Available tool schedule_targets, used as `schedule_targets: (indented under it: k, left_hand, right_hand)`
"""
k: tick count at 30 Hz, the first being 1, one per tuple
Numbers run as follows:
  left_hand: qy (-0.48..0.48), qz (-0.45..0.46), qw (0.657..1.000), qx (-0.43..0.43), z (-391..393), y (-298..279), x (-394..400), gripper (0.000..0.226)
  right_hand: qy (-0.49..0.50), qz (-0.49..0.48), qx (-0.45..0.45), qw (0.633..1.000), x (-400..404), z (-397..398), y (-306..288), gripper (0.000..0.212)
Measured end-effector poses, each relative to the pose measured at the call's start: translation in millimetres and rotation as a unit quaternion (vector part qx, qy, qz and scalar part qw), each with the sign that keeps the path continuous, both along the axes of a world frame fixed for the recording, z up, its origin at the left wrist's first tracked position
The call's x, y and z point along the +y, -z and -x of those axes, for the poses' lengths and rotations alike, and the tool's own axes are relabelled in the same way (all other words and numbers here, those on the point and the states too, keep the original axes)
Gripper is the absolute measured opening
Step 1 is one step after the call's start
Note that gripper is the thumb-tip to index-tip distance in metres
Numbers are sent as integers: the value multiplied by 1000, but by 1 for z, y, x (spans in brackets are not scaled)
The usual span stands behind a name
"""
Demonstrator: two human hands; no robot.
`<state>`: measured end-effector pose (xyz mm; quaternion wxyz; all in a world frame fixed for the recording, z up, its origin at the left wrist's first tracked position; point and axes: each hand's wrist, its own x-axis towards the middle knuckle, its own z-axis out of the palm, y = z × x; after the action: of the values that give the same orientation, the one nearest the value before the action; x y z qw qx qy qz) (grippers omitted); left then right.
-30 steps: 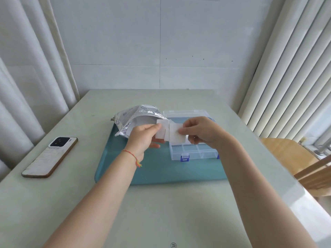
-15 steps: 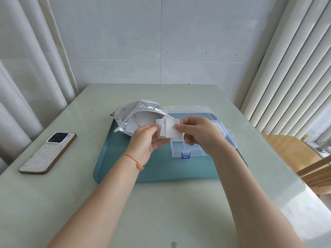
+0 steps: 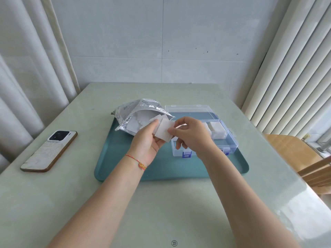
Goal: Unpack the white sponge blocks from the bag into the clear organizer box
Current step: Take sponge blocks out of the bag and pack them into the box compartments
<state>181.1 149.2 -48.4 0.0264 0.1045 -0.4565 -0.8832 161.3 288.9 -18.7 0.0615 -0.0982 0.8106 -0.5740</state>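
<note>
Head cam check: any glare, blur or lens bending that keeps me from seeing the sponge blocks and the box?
Head view: daylight, soft and even, from the right; glare only on the table at lower right. Wide-angle bending bows the curtains and blinds. Both hands, left hand and right hand, look sharp. The white sponge block they pinch and those in the clear organizer box are pale, with faint edges.

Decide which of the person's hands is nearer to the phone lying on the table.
Left. The left hand is above the teal tray, on the side towards the phone. The right hand is farther off, above the clear organizer box.
</note>
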Motion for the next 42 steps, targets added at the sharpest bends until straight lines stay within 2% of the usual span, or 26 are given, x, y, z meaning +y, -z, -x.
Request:
schedule_targets:
  k: [3, 8, 13, 18, 23, 28, 34, 38, 42]
  left_hand:
    - [-13, 18, 1000, -5, 1, 1, -2, 23]
    - [-48, 51, 997, -12, 2, 0, -8, 23]
    - [-16, 60, 998, -17, 1, 0, -5, 25]
    - [31, 17, 999, -24, 0, 0, -6, 39]
    - [49, -29, 998, -1, 0, 1, -8, 39]
    - [89, -92, 992, 13, -4, -1, -4, 49]
    - [78, -132, 988, 12, -5, -1, -1, 35]
    - [53, -105, 993, 12, -4, -4, -4, 26]
    - [15, -90, 996, 0, 0, 2, -9, 24]
  right_hand:
    - [-5, -12, 10, 1000, 2, 1, 2, 19]
    - [-6, -26, 23, 999, 8, 5, 1, 9]
    - [-21, -16, 12, 1000, 8, 2, 0, 12]
    - [-32, 16, -3, 999, 11, 1, -2, 9]
    - [-61, 131, -72, 987, 12, 3, 0, 12]
    - [-49, 101, -61, 992, 2, 2, 8, 11]
    - [-27, 52, -17, 998, -3, 0, 10, 19]
    - [-21, 19, -10, 1000, 1, -2, 4, 14]
    - [-4, 83, -13, 996, 5, -2, -2, 9]
